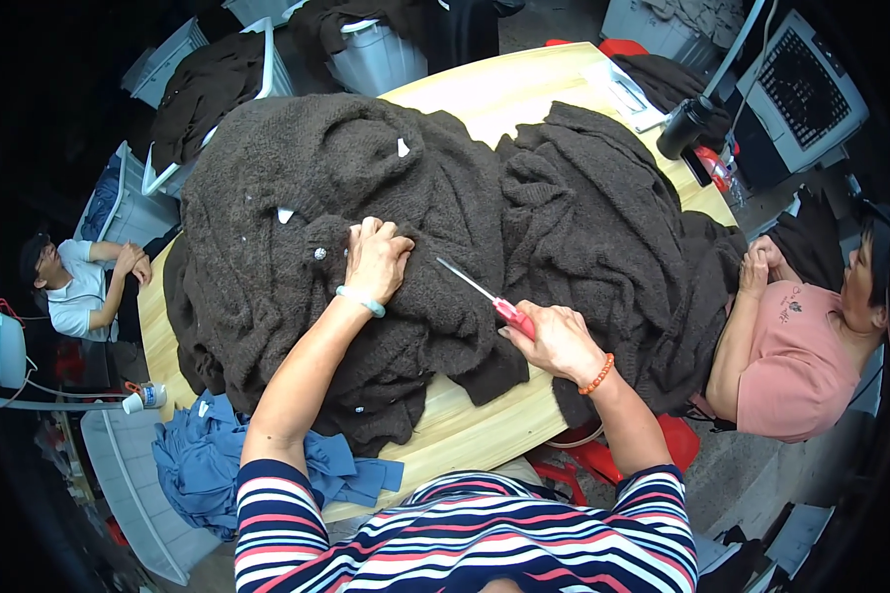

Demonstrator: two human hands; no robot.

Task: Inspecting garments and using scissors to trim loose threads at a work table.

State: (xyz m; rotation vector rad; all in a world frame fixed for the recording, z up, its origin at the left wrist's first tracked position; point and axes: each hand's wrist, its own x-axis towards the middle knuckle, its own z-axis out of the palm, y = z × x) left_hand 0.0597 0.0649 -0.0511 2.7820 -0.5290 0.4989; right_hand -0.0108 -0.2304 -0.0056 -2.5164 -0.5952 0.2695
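Knitwear fills the head view: a heap of dark brown knitted garments (297, 188) lies across the pale wooden table (465, 425), spilling toward you over its near edge. Your left hand (374, 259) presses down on the top garment with the fingers curled and bunching a fold of the knit, just beside a small shiny button (319, 254). Your right hand (556, 339) is closed around the red handle of a thin metal-tipped tool (480, 292), its point angled up toward the left hand and hovering just above the fabric.

Judging by the thick, loose stitches, the garment should feel soft and limp, with some weight when lifted whole, and it will stretch and sag rather than hold a shape. It is not slippery, but the open knit could snag easily on the tool's tip. Take hold by gathering a fold flat under your fingers close to the spot you work on, so the yarn stays still; pinching a single strand would likely pull it out.

A blue cloth (208, 460) hangs off the table's left corner, and a second brown pile (603, 217) lies to the right.
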